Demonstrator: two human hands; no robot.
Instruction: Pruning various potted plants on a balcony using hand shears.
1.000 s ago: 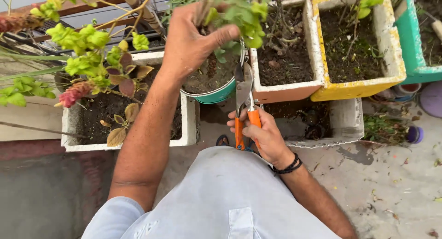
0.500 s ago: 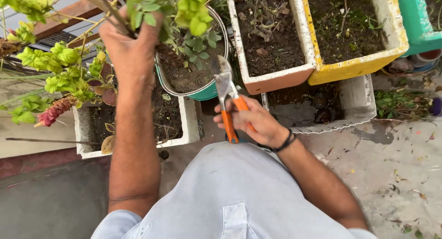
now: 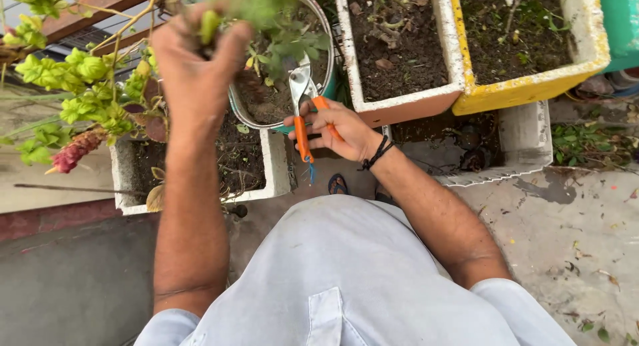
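Looking down from head height, a person in a pale blue shirt is seen working over a cluster of planters on a concrete floor. Near the upper left of the frame, the left hand (image 3: pixel 193 66) is closed around leafy green stems (image 3: pixel 266 13) that rise from a round metal-rimmed pot of dark soil (image 3: pixel 273 99), and the stems are held up and aside. At the centre of the frame, the right hand (image 3: pixel 339 129), with a black cord band at its wrist, is wrapped around the orange handles of a pair of steel-bladed pruning shears (image 3: pixel 303 109). The blades are pointed upward over the soil of the round pot, just beside the stem bases; whether they are parted cannot be told.

To the right, a white rectangular planter of bare soil (image 3: pixel 399 99) and a yellow-edged planter (image 3: pixel 532 86) are set side by side. At lower left, a white box planter (image 3: pixel 276 166) sits beneath a light green shrub with a pink flower spike (image 3: pixel 73 149).

For a clean cut, it is judged that the stems should be kept taut and the blades set low on one stem, well clear of the fingers of the gripping hand.
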